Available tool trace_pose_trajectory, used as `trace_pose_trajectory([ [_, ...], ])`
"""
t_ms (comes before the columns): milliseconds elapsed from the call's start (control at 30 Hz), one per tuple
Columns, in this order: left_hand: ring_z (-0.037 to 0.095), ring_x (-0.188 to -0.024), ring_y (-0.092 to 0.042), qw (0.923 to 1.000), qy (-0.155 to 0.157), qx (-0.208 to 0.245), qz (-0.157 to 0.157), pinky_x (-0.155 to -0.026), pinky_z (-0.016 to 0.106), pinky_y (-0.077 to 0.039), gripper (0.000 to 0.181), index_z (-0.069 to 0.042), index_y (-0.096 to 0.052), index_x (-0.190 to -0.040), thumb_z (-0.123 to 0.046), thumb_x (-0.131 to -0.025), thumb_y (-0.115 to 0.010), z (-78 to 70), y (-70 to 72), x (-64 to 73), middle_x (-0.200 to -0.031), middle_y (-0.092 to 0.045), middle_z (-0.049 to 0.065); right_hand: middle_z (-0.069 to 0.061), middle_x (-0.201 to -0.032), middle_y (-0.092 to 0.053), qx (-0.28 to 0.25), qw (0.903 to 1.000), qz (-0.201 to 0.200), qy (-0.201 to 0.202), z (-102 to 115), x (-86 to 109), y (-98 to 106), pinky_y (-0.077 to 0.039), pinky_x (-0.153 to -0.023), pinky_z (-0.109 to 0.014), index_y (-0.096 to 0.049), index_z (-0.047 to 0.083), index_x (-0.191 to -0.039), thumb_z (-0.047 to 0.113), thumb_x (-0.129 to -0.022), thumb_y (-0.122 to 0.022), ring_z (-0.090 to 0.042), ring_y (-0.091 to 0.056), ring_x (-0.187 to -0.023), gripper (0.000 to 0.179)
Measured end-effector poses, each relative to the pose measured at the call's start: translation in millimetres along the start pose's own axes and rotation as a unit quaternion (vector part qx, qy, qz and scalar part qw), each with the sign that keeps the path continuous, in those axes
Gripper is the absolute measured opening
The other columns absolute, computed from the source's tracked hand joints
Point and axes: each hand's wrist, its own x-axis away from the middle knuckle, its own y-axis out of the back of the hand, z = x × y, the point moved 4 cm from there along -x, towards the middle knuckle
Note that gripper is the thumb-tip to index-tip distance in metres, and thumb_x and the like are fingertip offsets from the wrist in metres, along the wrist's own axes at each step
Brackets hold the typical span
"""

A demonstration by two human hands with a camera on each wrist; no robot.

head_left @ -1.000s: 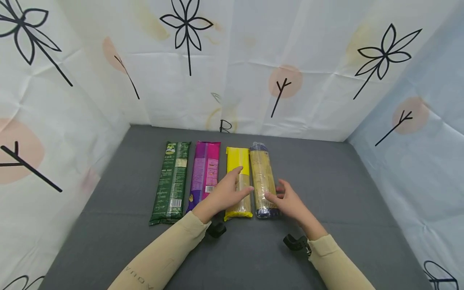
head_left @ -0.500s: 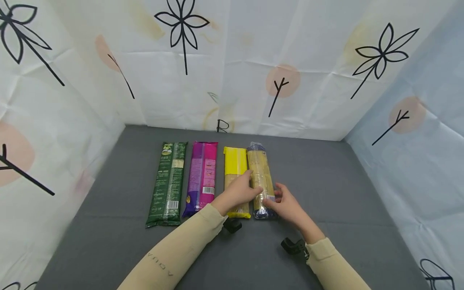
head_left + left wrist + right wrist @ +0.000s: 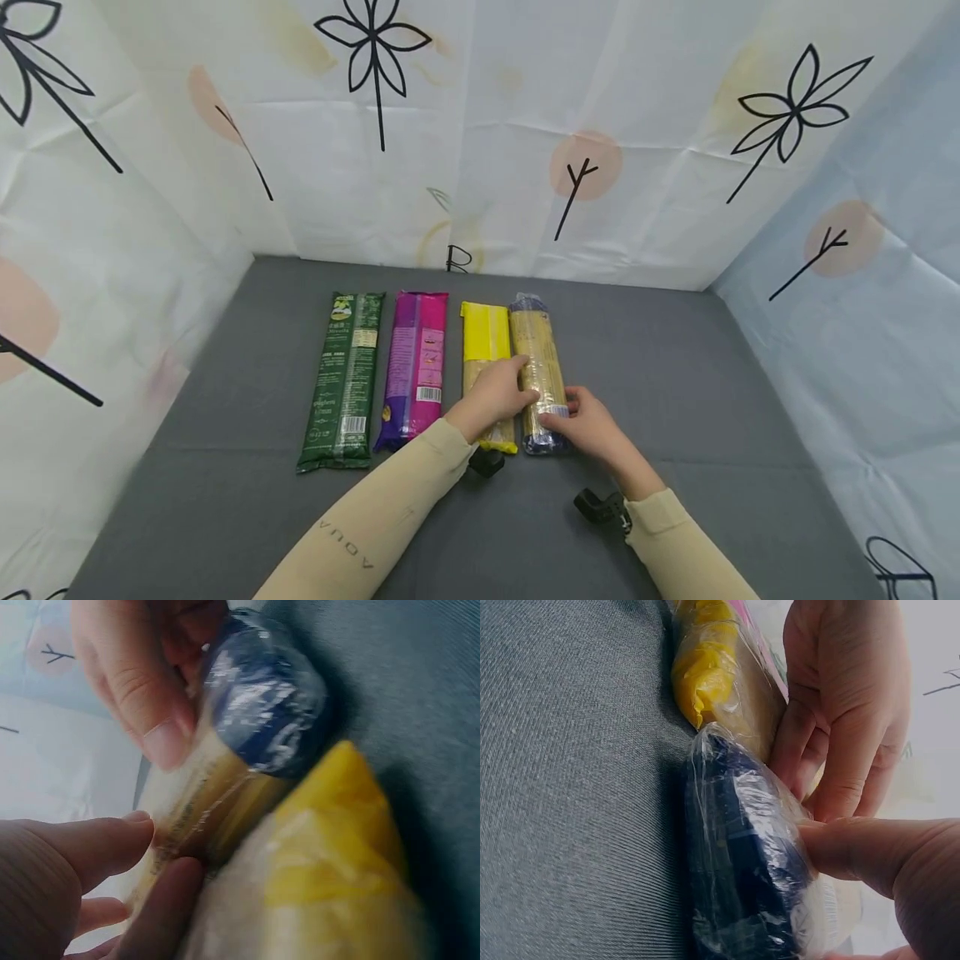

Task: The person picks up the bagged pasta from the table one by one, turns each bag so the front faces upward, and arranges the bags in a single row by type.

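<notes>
A clear pack of spaghetti [image 3: 538, 342] with dark blue ends lies rightmost in a row of packs on the grey table. My left hand [image 3: 495, 392] reaches over the yellow-ended spaghetti pack [image 3: 486, 329] and holds the blue-ended pack's left side, one finger down between the two packs. On the right side, my right hand [image 3: 588, 425] grips the same pack near its front end, thumb on top. The right wrist view shows that thumb [image 3: 847, 844] pressed on the wrapper by the dark blue end [image 3: 742, 847]. The right hand's other fingers are partly hidden behind the pack.
Left of the yellow pack lie a pink and purple pack [image 3: 416, 358] and a green pasta pack [image 3: 345, 375], side by side. The grey table [image 3: 675, 392] is walled by a white patterned cloth [image 3: 510, 192] at the back and both sides.
My left hand has moved right, from over the yellow pack to the blue-ended spaghetti pack. My right hand has closed in slightly on that pack's right side. The packs stay in their row.
</notes>
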Motion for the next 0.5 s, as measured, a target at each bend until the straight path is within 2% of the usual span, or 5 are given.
trace_pose_trajectory([
  [333,0.021,-0.103,-0.056,0.9999,-0.008,-0.007,-0.006,-0.090,0.037,-0.049,0.067,-0.011,-0.045,-0.144,-0.033,-0.088,-0.072,-0.5,0.5,1.9,-0.131,-0.055,0.012,-0.017,-0.109,-0.061,-0.003,0.9999,-0.011,0.002,3.4,2.6,-4.9,-0.052,-0.074,-0.037,-0.043,-0.006,-0.131,0.031,-0.087,-0.073,-0.020,-0.062,-0.088,0.065],
  [500,0.022,-0.106,-0.056,0.9998,-0.016,-0.009,-0.009,-0.091,0.037,-0.049,0.065,-0.010,-0.045,-0.144,-0.031,-0.088,-0.072,-1.5,0.5,2.3,-0.132,-0.055,0.012,-0.017,-0.106,-0.059,0.003,0.9995,-0.021,0.022,12.2,7.6,-7.0,-0.050,-0.067,-0.036,-0.044,-0.006,-0.127,0.026,-0.085,-0.073,-0.022,-0.060,-0.083,0.060],
])
